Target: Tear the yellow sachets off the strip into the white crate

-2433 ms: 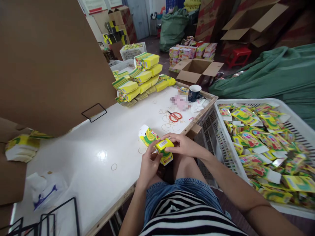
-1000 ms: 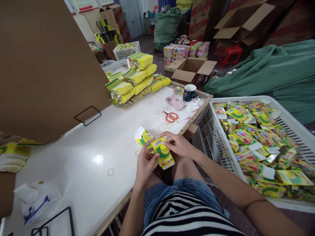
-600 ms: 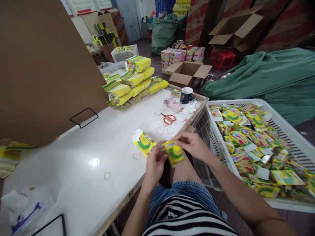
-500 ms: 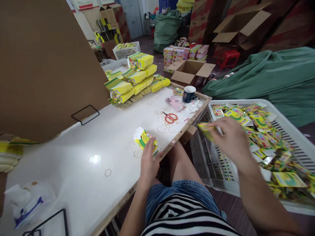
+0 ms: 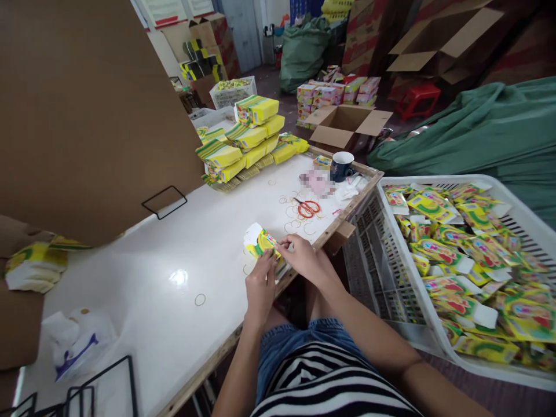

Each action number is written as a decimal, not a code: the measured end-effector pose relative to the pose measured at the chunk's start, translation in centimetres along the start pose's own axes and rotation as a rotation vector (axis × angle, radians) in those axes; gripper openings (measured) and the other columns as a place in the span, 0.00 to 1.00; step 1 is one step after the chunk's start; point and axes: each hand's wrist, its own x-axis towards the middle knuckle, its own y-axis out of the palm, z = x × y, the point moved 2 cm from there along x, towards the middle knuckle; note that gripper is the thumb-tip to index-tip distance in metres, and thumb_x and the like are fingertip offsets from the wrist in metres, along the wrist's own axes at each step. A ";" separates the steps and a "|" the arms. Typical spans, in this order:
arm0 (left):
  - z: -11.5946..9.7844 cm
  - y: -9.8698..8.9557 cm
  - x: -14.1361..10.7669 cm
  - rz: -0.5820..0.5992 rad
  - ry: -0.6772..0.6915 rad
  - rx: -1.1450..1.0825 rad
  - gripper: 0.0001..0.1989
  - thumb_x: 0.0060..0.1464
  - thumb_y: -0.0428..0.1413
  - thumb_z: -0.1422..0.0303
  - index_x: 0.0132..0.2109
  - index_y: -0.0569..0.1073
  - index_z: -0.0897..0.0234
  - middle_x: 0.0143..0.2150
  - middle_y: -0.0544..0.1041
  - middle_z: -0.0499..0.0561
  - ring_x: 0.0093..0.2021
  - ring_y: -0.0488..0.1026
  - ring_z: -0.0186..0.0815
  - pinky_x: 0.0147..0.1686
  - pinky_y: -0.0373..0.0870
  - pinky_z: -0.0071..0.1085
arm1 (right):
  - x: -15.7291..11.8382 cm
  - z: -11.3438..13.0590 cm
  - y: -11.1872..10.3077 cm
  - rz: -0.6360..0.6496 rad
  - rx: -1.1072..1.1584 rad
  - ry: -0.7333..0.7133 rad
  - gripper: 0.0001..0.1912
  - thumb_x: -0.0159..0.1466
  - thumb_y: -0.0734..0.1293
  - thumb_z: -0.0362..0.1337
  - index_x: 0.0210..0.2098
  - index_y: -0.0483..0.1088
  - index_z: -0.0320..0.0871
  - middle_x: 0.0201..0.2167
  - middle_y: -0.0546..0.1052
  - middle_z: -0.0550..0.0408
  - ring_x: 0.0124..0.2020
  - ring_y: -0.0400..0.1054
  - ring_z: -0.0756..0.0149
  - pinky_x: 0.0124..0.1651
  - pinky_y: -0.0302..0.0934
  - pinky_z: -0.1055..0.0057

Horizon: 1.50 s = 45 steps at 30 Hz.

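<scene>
"Over to the left hand (image 5: pixel 259 288)?"

"Curled over a yellow-and-green printed cardboard carton with white flaps (image 5: pixel 259 242); gripping or merely pressing, impossible to tell."

"And with the right hand (image 5: pixel 299 255)?"

"Pinching that carton's right edge between thumb and fingertips!"

"Lying where?"

"On the glossy white tabletop (image 5: pixel 147 295), hard by its wooden edge (image 5: pixel 331 230), near the red-handled scissors with dark blades (image 5: pixel 309 209)."

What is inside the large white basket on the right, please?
The basket holds a heap of printed cartons, mostly yellow and green, some showing white flaps. The top layer covers whatever lies beneath.
</scene>
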 end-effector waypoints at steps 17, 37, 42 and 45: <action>-2.9 0.9 -0.2 0.201 -0.421 -0.948 0.29 0.45 0.63 0.50 0.49 0.75 0.64 0.50 0.79 0.62 0.51 0.76 0.49 0.47 0.73 0.41 | -5.4 -1.5 -1.9 -0.009 0.502 -0.007 0.13 0.58 0.70 0.47 0.31 0.69 0.44 0.32 0.77 0.52 0.36 0.72 0.60 0.42 0.68 0.61; -3.3 1.3 -0.6 0.043 -0.444 -0.824 0.20 0.51 0.62 0.58 0.48 0.73 0.63 0.43 0.80 0.53 0.43 0.78 0.39 0.41 0.73 0.31 | -5.1 1.1 -3.7 0.038 0.152 -0.155 0.13 0.65 0.64 0.44 0.44 0.72 0.43 0.39 0.77 0.50 0.36 0.69 0.62 0.39 0.64 0.67; -3.3 1.2 -0.3 0.009 -0.330 -0.466 0.16 0.56 0.57 0.57 0.43 0.72 0.65 0.37 0.78 0.51 0.39 0.76 0.37 0.40 0.72 0.30 | -4.6 0.4 -3.4 -0.112 0.016 -0.118 0.13 0.63 0.64 0.42 0.25 0.68 0.43 0.23 0.72 0.55 0.26 0.63 0.66 0.31 0.58 0.70; -3.0 1.0 -0.1 0.035 -0.314 -0.390 0.21 0.55 0.58 0.60 0.53 0.65 0.63 0.35 0.77 0.49 0.36 0.76 0.36 0.37 0.72 0.30 | -4.2 -0.6 -3.4 -0.099 0.110 -0.114 0.10 0.63 0.65 0.43 0.31 0.71 0.43 0.24 0.72 0.57 0.25 0.64 0.67 0.29 0.59 0.72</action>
